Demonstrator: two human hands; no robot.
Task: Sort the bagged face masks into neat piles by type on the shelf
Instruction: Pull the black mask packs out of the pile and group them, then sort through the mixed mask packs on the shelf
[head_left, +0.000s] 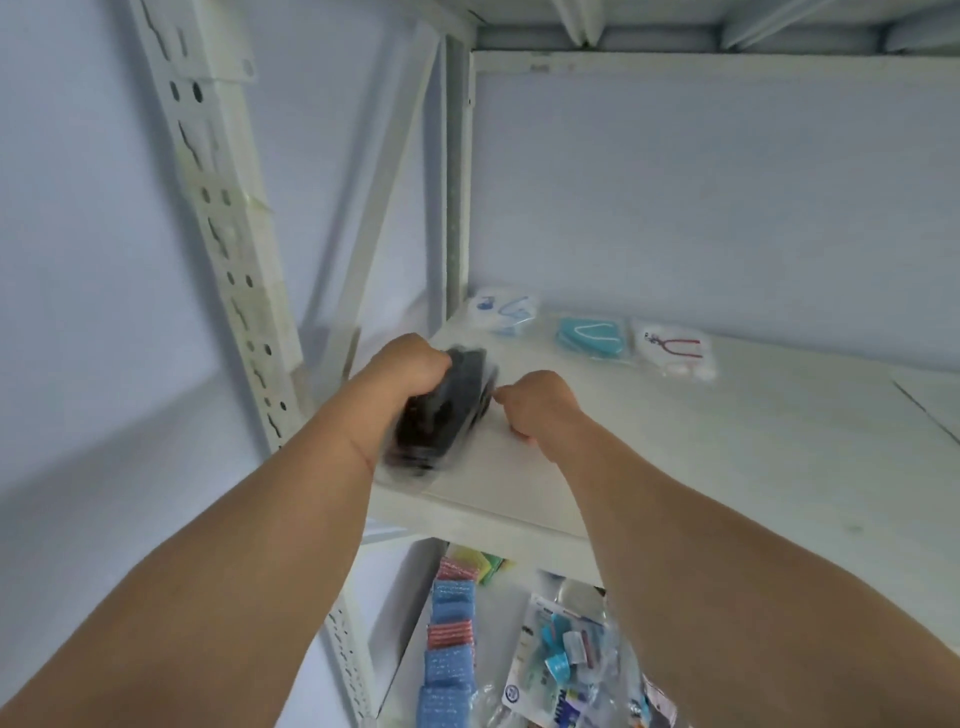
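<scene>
storeroom: slotted metal shelving (234, 249), bagged supplies (566, 670)

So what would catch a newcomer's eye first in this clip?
The left hand gripping a blurred stack of black masks at the shelf's front left corner, with the right hand curled beside it. Behind, three bagged masks line the back: white, teal and another white bag.
</scene>
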